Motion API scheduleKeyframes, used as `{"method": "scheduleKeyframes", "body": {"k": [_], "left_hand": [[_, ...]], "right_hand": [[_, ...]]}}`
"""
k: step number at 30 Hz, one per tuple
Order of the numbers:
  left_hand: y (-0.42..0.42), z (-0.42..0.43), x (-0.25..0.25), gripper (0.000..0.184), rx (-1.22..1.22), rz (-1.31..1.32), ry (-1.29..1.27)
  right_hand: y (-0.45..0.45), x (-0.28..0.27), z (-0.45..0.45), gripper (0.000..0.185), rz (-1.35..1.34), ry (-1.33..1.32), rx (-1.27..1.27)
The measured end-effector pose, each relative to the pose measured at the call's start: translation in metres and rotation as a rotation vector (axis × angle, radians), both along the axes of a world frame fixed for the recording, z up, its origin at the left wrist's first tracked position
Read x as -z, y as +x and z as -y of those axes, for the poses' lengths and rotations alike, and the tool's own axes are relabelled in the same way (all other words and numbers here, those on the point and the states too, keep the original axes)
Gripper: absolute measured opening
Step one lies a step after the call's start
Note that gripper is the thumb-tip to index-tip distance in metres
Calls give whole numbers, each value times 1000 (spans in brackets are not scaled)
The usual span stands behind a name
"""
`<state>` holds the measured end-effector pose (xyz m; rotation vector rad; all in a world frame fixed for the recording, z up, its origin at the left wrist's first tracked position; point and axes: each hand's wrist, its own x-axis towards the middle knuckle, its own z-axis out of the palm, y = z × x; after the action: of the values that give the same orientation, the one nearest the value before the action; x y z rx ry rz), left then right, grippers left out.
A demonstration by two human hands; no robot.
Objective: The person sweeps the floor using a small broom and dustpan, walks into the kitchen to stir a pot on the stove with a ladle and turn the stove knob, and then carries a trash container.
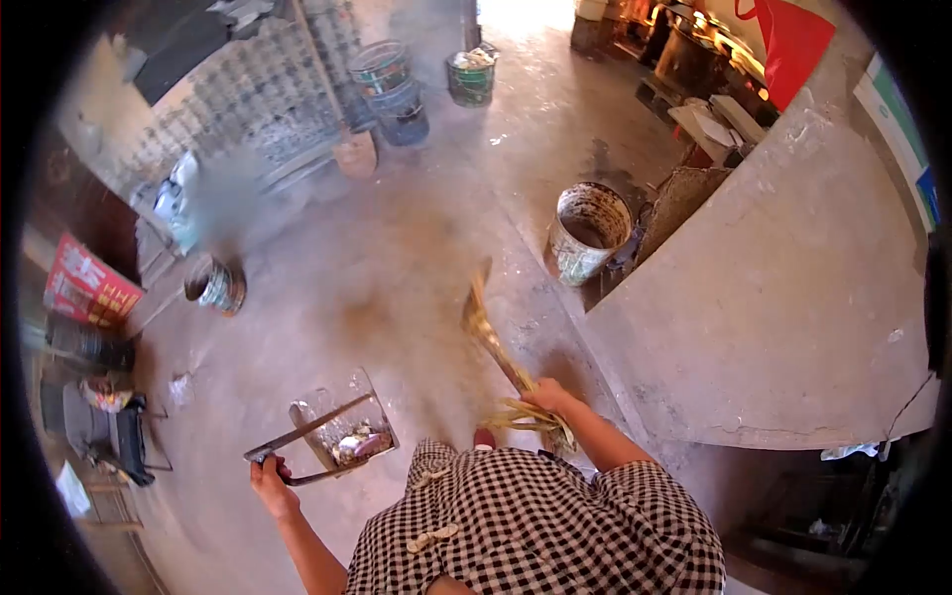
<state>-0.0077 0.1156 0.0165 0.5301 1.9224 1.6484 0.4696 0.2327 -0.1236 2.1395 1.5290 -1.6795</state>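
Two bare hands are working above a floor (pixel 436 248) in the head view, with a checked shirt (pixel 535 516) filling the bottom edge. The left hand (pixel 270 481) is gripping the near left end of a dustpan (pixel 317 427), its fingers curled closed around the frame handle. Whether the dustpan's base is touching the floor, I cannot tell. Litter (pixel 362 443) is lying inside it, toward its right side.

To the right of the dustpan, the right hand (pixel 547 395) is holding a straw broom (pixel 478 317) in a closed fist. The broom is slanting away from the person, its brush end pointing forward, well apart from the dustpan. A dark red shoe (pixel 484 436) is showing just right of the dustpan.

Beyond the dustpan and to its right, a stained bucket (pixel 575 263) is standing beside a broad slab (pixel 783 327). Beyond it and to its left, a pot (pixel 230 297) is sitting on the floor. Farther beyond the dustpan, a shovel (pixel 357 156) is leaning near stacked buckets (pixel 402 114). Brownish blurs are veiling the floor in between.
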Motion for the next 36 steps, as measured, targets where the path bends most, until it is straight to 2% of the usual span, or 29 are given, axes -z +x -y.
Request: {"method": "scheduleKeyframes", "body": {"k": [2,5,7,10,12,15,19,21,24,27,29,32,36], "left_hand": [[-5,-55,0,2,76,8,-16],[2,-154,12,3,146,61,50],[-3,-221,32,2,213,97,29],[13,-320,32,3,336,110,-85],[28,-381,29,3,398,165,-63],[44,-470,24,3,534,148,-56],[90,-581,-2,13,705,123,-33],[126,-636,-18,16,701,104,-78],[171,-705,-32,21,685,38,-107],[208,-759,-56,23,708,-55,-117],[233,-805,-70,24,733,-84,-106],[268,-864,-84,23,754,-100,-91],[326,-935,-103,21,814,-44,-79]], "right_hand": [[-4,-16,-31,38,-245,33,198],[-3,-14,-84,46,-216,406,272],[-5,17,-119,49,-200,341,327],[-9,4,-170,45,-164,273,397],[-7,3,-203,40,-198,228,431],[-15,-64,-249,44,-213,229,560],[9,-74,-309,57,-137,292,646],[31,-83,-352,61,-84,287,622],[63,-92,-418,59,-252,229,728],[100,-70,-468,54,-262,258,787],[126,-96,-510,49,-299,223,876],[177,-76,-551,45,-204,232,878],[231,-49,-598,44,-67,104,902]]}}
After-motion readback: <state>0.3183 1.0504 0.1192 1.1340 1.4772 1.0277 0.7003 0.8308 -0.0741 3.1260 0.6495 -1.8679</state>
